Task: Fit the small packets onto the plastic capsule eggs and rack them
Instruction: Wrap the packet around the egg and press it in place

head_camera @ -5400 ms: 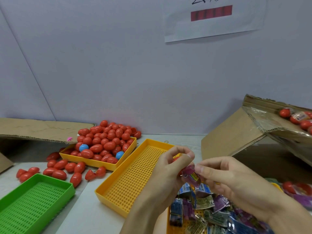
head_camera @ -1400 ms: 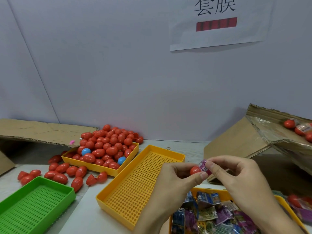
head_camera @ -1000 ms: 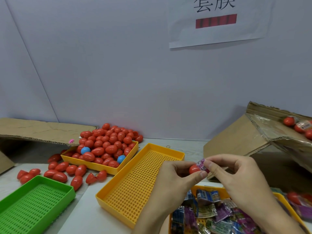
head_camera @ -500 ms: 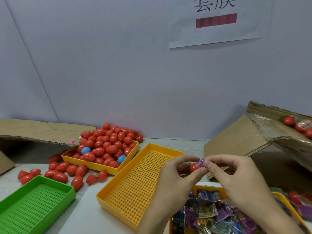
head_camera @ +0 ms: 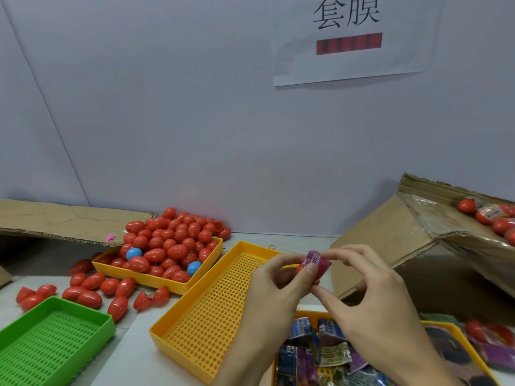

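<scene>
Cardboard on both flanks: a flattened sheet (head_camera: 55,221) at back left, a tipped carton (head_camera: 412,246) at right with wrapped red eggs (head_camera: 490,218) spilling from its torn top. Paper sign (head_camera: 354,37) on the wall behind. Tray count is four: one green perforated tray (head_camera: 50,341) front left, bare; one yellow perforated tray (head_camera: 211,310) centre, bare; one yellow tray (head_camera: 158,277) behind it heaped with red eggs (head_camera: 167,246) (too many to count) plus two blue eggs (head_camera: 133,253); one yellow tray (head_camera: 459,338) front right, full of loose packets (head_camera: 320,349) in blue, purple and green. About a dozen stray red eggs (head_camera: 92,288) lie on the bench (head_camera: 139,363) between the green tray and the heaped one. Hands sit above the centre tray's right edge and cover part of the packet tray. Left hand (head_camera: 276,296) pinches a red egg (head_camera: 300,269) between thumb and curled fingers. A purple packet (head_camera: 316,261) sits partway over that egg. Right hand (head_camera: 373,302) has thumb and forefinger closed on the packet's edges, the other fingers loosely curled (egg mostly hidden by the packet).
</scene>
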Tool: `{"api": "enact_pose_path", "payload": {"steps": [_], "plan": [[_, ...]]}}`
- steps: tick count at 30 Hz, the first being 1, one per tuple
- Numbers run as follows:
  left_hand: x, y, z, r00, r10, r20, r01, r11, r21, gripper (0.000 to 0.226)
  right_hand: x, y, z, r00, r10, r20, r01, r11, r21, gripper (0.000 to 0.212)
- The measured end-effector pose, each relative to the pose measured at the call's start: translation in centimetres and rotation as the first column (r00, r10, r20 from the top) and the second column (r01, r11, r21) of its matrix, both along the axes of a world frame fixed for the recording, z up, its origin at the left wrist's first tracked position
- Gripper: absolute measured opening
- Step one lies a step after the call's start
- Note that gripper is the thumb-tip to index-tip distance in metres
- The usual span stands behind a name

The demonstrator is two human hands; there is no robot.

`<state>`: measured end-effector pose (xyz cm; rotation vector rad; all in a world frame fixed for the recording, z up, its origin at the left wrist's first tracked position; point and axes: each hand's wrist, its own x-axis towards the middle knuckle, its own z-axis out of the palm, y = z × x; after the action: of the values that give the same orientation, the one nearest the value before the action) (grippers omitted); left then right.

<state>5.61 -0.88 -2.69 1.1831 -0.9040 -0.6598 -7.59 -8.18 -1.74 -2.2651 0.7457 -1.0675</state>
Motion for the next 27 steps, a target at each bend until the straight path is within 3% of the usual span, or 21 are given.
{"api": "enact_pose_path", "payload": {"steps": [15,20,24,27], "plan": [[-0.17,-0.19,-0.23,0.996,-0.07,-0.055,0.07,0.998,0.005,0.033,0.22,-0.16,-0.51,0.998,-0.067,0.006,0.067,0.995,-0.079,0.036],[-0.28,-0.03,-0.08,0.995,-0.084,-0.062,0.086,0.996,0.03,0.016,0.27,-0.06,-0.48,1.0,-0.016,0.009,0.017,0.998,-0.063,0.037],[-0.42,0.17,0.1,0.993,-0.108,-0.056,0.11,0.993,0.034,0.018,0.22,-0.14,-0.53,1.0,0.028,0.008,-0.028,0.998,-0.05,0.037],[-0.42,0.07,-0.03,0.993,-0.113,0.032,0.111,0.993,0.05,0.015,0.21,-0.07,-0.36,0.998,0.062,0.027,-0.061,0.997,-0.051,0.035]]}}
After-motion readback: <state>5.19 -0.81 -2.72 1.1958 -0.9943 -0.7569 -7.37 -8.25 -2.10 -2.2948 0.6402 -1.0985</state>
